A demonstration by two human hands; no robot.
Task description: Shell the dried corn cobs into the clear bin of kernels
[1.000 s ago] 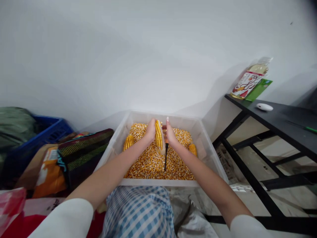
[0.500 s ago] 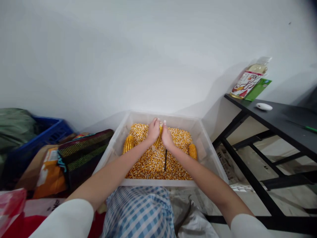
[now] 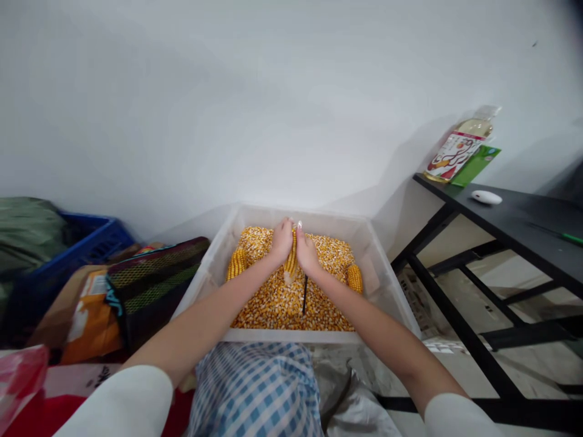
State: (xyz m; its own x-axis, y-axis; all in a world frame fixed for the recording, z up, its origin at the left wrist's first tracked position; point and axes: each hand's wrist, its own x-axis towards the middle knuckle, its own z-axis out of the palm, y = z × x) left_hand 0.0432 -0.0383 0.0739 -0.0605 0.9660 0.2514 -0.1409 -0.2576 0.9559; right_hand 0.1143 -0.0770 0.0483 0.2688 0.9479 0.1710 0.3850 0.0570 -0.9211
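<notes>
Both my hands meet over the loose corn kernels (image 3: 268, 306) in a translucent plastic bin (image 3: 296, 335). Between them stands an ear of corn (image 3: 290, 261), its pale stalk end pointing toward me. My left hand (image 3: 282, 238) is closed around its left side, and my right hand (image 3: 306, 249) is pressed along its right side with the thumb up. Below my right hand a thin dark rod (image 3: 305, 296) slants over the kernels. Another ear of corn (image 3: 237, 264) lies at the bin's left wall, and one more corn ear (image 3: 354, 278) at the right.
To the right a black table (image 3: 523, 212) bears a bottle (image 3: 460, 149), a green carton (image 3: 476, 165) and a white oval object (image 3: 486, 197). On the left are a mesh bag (image 3: 157, 285), a cardboard box (image 3: 64, 303) and a blue crate (image 3: 98, 240). A silver bag (image 3: 362, 409) lies below the bin.
The corn ear between my hands has tilted more upright, and its stalk end has shifted slightly right and down. My right hand has turned a little, its thumb moving left.
</notes>
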